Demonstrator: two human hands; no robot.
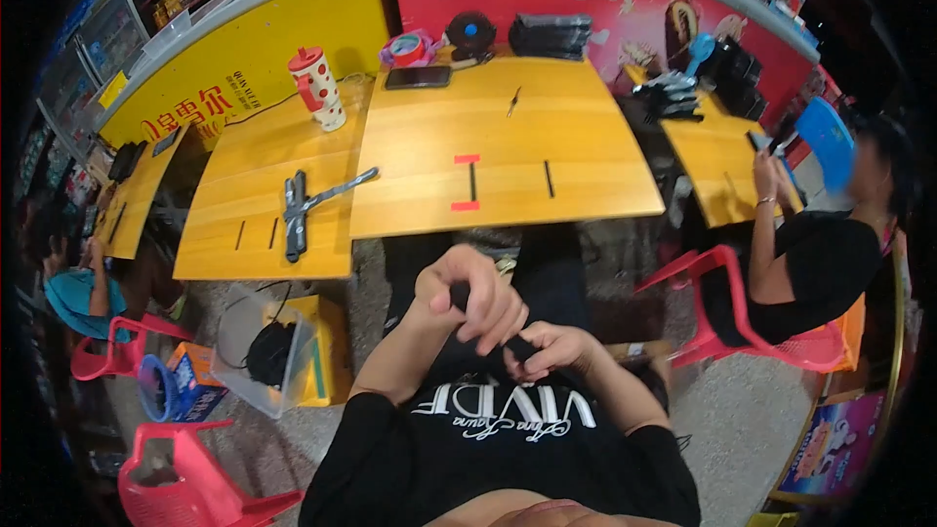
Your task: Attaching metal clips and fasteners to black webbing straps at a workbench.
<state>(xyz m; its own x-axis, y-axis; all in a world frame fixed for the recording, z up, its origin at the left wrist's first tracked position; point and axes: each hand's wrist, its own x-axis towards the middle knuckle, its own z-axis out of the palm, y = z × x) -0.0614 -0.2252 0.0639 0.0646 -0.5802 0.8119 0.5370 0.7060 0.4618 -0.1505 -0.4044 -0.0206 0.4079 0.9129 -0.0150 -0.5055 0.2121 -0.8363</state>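
In front of my black shirt, both hands are raised close together. My left hand (473, 298) has its fingers curled, with something dark partly visible among them. Just right of it and lower, my right hand (553, 349) is closed in a pinch on something dark at its fingertips. Black on black, what they hold cannot be told apart from the shirt. Beyond them lies the wooden table (410, 161), bearing two red tape strips (466, 206) with a black line (473, 182) between. Another black line (549, 179) is to their right, and a small dark slender object (513, 102) lies farther back.
Black straps (295, 217) lie on the left table near a dotted cup (330, 109). A phone (418, 77), fan (470, 31) and black bundle (549, 36) line the back. People sit at both sides. A clear bin (264, 346) and pink chair (185, 478) stand lower left.
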